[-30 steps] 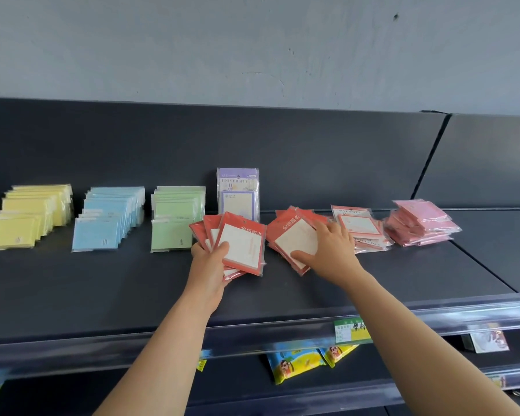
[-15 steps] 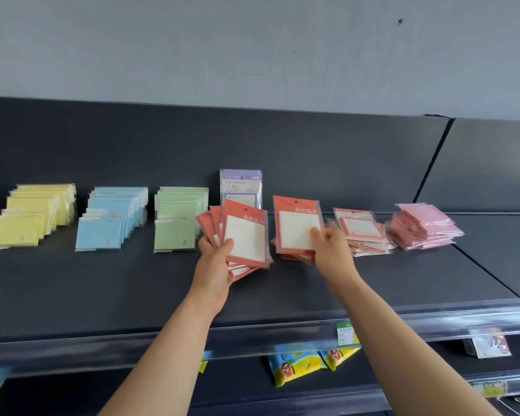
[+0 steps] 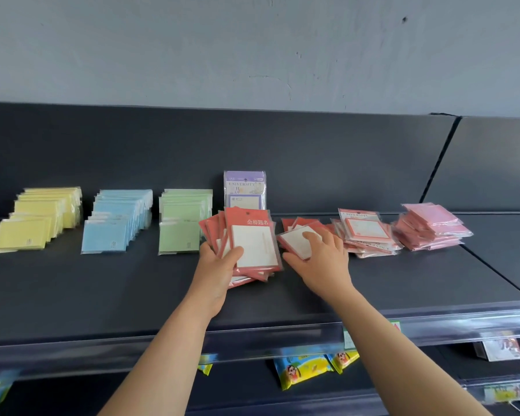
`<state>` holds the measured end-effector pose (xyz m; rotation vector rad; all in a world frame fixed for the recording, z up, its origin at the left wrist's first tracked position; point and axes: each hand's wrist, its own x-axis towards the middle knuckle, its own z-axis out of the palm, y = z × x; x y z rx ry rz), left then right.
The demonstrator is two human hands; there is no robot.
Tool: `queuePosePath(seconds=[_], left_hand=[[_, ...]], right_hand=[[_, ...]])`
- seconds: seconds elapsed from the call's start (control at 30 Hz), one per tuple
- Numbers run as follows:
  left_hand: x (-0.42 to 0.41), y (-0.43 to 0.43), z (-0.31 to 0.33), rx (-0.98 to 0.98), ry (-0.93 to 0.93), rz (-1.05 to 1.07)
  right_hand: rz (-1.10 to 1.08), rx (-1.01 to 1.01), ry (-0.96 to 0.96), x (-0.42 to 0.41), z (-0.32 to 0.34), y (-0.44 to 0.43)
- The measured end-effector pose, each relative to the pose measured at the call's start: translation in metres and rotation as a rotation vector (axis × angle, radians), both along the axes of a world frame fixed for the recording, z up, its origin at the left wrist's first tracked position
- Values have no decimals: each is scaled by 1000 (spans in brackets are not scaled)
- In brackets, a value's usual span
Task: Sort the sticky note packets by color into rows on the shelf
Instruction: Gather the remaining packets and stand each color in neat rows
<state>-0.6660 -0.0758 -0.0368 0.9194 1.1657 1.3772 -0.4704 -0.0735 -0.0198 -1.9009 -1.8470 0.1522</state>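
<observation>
Gripping a fan of red packets point(image 3: 252, 235), the left hand point(image 3: 215, 265) lays its thumb across the front one, over the middle of the shelf point(image 3: 102, 289). Three sorted rows stand at the left: yellow row point(image 3: 36, 223), blue row point(image 3: 114, 220), green row point(image 3: 183, 220). One purple packet point(image 3: 244, 190) stands upright against the back panel. Two heaps lie rightward: red-bordered heap point(image 3: 367, 232), pink heap point(image 3: 430, 229). Overlap makes packet counts unreadable. The right hand point(image 3: 321, 259) curls fingers over loose red packets point(image 3: 294, 244), just right of the fan.
</observation>
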Motion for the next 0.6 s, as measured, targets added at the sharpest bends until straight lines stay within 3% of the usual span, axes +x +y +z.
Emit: queuePosePath(seconds=[0.13, 0.2, 0.33, 0.43, 0.6], left_hand=[[-7, 6, -2, -45, 9, 8], [-9, 8, -2, -65, 18, -4], [-6, 8, 1, -80, -5, -45], [-1, 10, 5, -117, -47, -48], [2, 9, 7, -91, -91, -129]], right_hand=[[21, -23, -169, 11, -7, 4], [41, 65, -110, 12, -6, 4], [216, 160, 232, 10, 0, -2], [447, 80, 217, 7, -4, -7], [530, -38, 233, 9, -7, -7]])
